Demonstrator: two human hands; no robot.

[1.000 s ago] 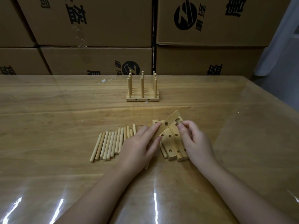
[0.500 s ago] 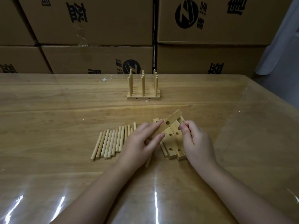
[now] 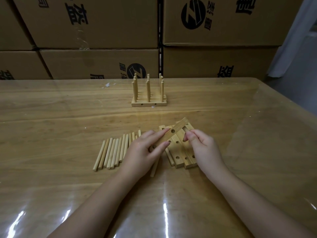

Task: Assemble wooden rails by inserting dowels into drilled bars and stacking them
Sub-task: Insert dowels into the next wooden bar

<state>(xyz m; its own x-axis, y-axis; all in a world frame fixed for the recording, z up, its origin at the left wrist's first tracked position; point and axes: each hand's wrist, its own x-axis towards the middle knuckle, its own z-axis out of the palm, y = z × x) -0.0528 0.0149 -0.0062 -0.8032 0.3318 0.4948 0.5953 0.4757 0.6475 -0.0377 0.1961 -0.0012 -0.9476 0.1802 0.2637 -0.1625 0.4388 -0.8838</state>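
Wooden drilled bar was tilted in our left hand, the grip closed on its near end between thumb and fingers, above the flat bars lying on the surface. Our right hand had curled fingers, its grip pinching a mostly hidden dowel just beside the bar. Left of our hands lay a row of loose dowels; further back stood the assembled rack

Your left hand and right hand are bare, fingers slim, nails cut short where they show. Your left forearm and right forearm are bare as well, uncovered all the way to the lower edge of view.
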